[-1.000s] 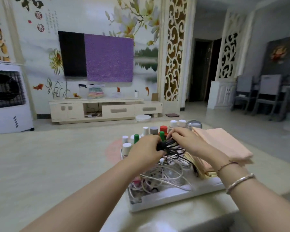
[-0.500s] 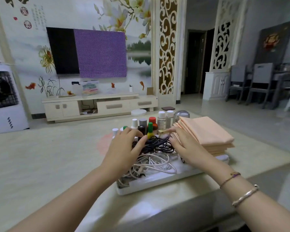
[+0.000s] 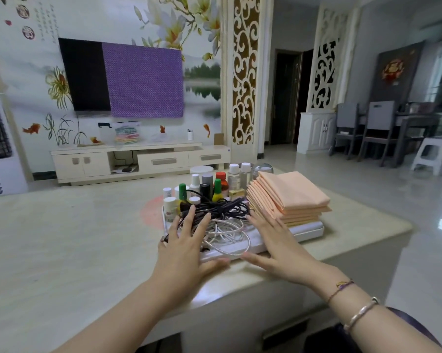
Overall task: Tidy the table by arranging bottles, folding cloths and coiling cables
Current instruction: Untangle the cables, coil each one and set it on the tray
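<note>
The left hand (image 3: 186, 247) is covering the tray's (image 3: 306, 231) near-left corner and part of the cables (image 3: 222, 212) — their ends are getting lost in the tangle. Bottle (image 3: 170, 207) labels are reading too small. Both forearms are running off the bottom edge.

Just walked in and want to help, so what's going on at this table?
A person is tidying a white tray. Both hands are spread open: the left hand over the tangled black cables and white cables, the right hand beside them. Bottles stand grouped at the back; folded peach cloths are stacked to the right.
</note>
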### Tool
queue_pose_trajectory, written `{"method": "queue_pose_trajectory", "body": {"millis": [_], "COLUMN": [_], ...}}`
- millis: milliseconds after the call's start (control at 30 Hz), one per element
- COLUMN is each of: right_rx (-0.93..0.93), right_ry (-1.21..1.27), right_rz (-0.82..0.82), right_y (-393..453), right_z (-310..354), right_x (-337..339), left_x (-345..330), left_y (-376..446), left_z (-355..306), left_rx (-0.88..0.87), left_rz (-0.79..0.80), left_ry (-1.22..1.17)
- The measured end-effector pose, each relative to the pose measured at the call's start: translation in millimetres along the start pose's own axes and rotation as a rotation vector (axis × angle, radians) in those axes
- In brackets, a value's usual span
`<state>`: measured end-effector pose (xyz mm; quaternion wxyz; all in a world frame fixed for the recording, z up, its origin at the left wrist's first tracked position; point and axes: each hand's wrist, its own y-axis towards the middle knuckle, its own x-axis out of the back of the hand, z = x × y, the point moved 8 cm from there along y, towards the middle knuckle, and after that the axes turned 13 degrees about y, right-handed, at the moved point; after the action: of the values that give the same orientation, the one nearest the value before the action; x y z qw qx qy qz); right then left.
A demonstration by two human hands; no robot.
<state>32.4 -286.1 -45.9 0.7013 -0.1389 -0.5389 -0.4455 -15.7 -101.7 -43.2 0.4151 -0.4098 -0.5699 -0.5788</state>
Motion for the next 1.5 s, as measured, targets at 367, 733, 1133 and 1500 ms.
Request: {"method": "queue_pose_trajectory", "body": {"millis": [367,733,1133,1500], "right_rx": [-0.04,-0.076,-0.126,-0.12], "right_ry": [0.017,-0.029,-0.035,-0.031], "right_rz": [-0.009,0.048,0.094,0.079], "right_y": [8,42,111,177], "right_z": [-2,-27,-91,-166], "right_x": [-3,-6,1,12], "left_x": [-4,-15,-48,-80], "left_y": [6,47,138,233], "left_z": [0,3,-4,-22], "left_rx": [-0.043,-0.036,-0.04,-0.032], "left_rz": [-0.026,-0.019,-0.021,-0.012], "left_ry": [-0.046,-0.033,-0.028,-0.006]}}
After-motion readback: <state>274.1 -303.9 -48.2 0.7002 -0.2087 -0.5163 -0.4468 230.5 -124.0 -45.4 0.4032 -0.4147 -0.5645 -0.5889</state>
